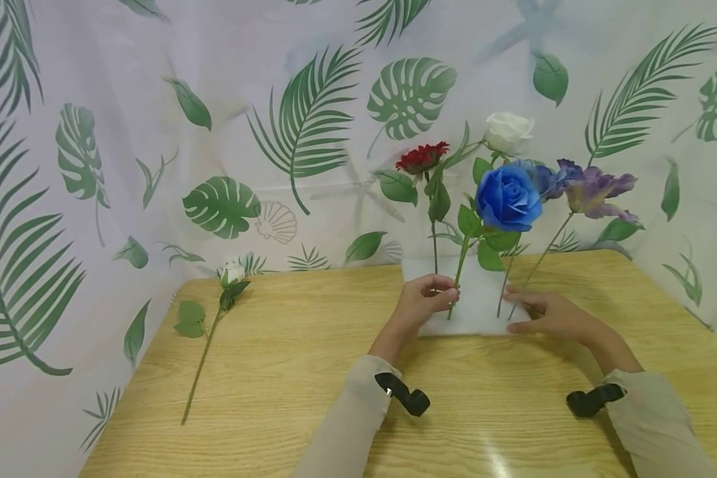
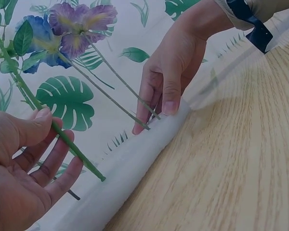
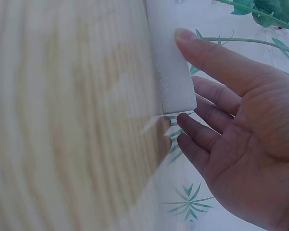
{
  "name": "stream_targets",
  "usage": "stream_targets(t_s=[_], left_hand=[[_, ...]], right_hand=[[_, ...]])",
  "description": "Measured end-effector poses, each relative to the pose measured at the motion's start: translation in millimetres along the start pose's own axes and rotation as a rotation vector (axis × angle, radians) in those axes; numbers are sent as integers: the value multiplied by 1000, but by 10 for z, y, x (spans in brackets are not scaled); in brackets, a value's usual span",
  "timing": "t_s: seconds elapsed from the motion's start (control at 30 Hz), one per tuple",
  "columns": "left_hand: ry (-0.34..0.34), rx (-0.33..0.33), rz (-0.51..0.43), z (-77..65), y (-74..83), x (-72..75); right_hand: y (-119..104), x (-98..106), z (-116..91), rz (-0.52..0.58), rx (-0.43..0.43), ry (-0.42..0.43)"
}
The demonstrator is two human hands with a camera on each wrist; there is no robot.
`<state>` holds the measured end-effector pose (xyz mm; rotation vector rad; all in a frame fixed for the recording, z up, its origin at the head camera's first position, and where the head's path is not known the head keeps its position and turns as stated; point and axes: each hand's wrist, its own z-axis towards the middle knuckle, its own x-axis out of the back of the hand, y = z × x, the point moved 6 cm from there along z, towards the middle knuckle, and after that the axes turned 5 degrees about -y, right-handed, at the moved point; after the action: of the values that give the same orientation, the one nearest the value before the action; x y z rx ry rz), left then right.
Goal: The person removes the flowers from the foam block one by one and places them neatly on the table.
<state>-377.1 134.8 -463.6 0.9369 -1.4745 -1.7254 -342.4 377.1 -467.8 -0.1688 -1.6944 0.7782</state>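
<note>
In the head view a blue rose (image 1: 508, 199) stands upright over a white foam block (image 1: 478, 299). My left hand (image 1: 424, 302) pinches its green stem (image 2: 67, 139) low down, between thumb and fingers; the stem's foot meets the foam. My right hand (image 1: 552, 315) holds the block's right end, thumb at the near corner and fingers around the side, as the foam edge (image 3: 172, 72) shows in the right wrist view. Beside the rose, a red flower (image 1: 423, 159), a white rose (image 1: 506, 131), a blue-violet flower (image 1: 552, 179) and a purple flower (image 1: 603, 192) rise from the block.
A white rose with a long stem (image 1: 206, 358) lies on the left of the wooden table (image 1: 299, 345). Behind the table hangs a leaf-patterned curtain (image 1: 311, 226), close to the flowers. Dark straps (image 1: 403, 393) sit on both wrists over the sleeves.
</note>
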Motion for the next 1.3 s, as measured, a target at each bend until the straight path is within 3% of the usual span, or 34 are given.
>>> stream_targets(t_s=[1.3], left_hand=[[-23,-36,5,11,-8,-11]], right_hand=[[17,7,1,57,3,-2]])
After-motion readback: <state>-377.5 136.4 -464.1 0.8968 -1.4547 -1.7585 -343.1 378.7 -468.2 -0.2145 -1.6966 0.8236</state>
